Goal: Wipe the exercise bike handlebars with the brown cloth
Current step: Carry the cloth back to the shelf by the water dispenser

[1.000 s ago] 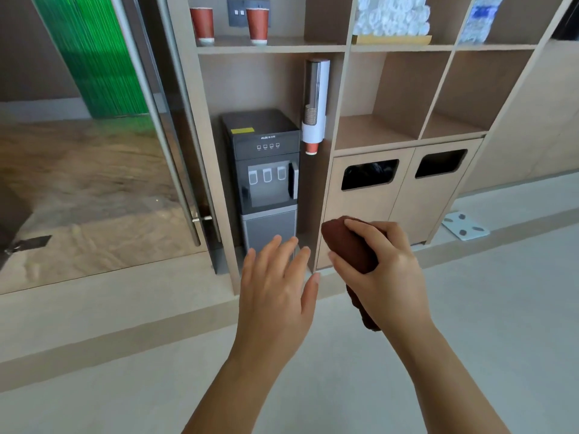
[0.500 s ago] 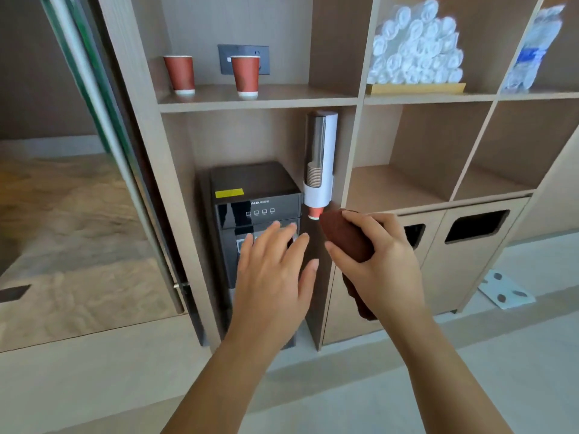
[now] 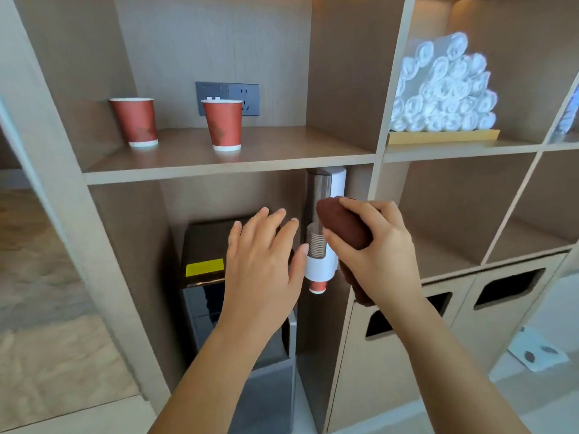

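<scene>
Since a second ago I've closed in on the shelf unit (image 3: 225,170); it now fills the view, and both hands sit level with the cup dispenser (image 3: 322,189) rather than down near the floor. Grip unchanged. Right hand (image 3: 376,255): fingers and thumb curled round the brown cloth (image 3: 341,225), bunched into a wad, one end poking out past the fingertips, a tail hanging below the palm. Left hand (image 3: 263,264): flat, fingers straight and slightly spread, back of the hand toward me, holding nothing. Cup dispenser shows in the gap between the two hands, a red cup rim at its foot; can't tell whether either hand touches it. Black water dispenser (image 3: 203,245) behind the left hand, yellow label just left of the knuckles. One shelf above the left hand: two red paper cups (image 3: 134,120), wall socket (image 3: 228,95) behind them. Up and right of the right hand: rolled white towels (image 3: 445,89) on a tray. Below and right of the right wrist: two bin openings (image 3: 507,286).
</scene>
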`<state>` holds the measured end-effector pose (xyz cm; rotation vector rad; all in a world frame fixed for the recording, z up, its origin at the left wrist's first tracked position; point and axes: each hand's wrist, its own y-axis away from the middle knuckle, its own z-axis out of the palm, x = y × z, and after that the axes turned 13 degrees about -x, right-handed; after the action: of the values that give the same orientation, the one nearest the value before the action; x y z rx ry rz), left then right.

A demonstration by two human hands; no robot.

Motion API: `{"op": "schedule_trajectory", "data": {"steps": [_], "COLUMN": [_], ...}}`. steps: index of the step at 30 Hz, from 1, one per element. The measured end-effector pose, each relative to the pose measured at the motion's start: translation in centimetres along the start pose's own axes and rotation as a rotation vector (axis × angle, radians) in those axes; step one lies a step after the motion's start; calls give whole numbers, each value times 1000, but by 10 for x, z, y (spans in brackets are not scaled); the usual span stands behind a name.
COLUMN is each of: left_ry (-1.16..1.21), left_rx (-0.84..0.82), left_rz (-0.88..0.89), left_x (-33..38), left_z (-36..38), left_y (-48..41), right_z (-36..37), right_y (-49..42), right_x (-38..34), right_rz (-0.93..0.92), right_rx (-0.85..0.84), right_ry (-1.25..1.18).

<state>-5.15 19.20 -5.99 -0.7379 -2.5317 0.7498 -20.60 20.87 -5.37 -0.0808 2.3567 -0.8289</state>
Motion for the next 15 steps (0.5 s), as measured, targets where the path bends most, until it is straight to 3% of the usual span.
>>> {"op": "schedule_trajectory", "data": {"steps": [8,15], "left_ry": [-10,-14], "left_rx": [56,106], "left_rz": [146,130], "left_x": [-45,-60], "left_z": [23,42], "left_y": [-123,-184], "right_z": [26,21], "right_y": [-119,-191], "right_x": [13,26], "right_rz": [-23,-52], "right_rx": [103,147], "right_ry": [54,75]}}
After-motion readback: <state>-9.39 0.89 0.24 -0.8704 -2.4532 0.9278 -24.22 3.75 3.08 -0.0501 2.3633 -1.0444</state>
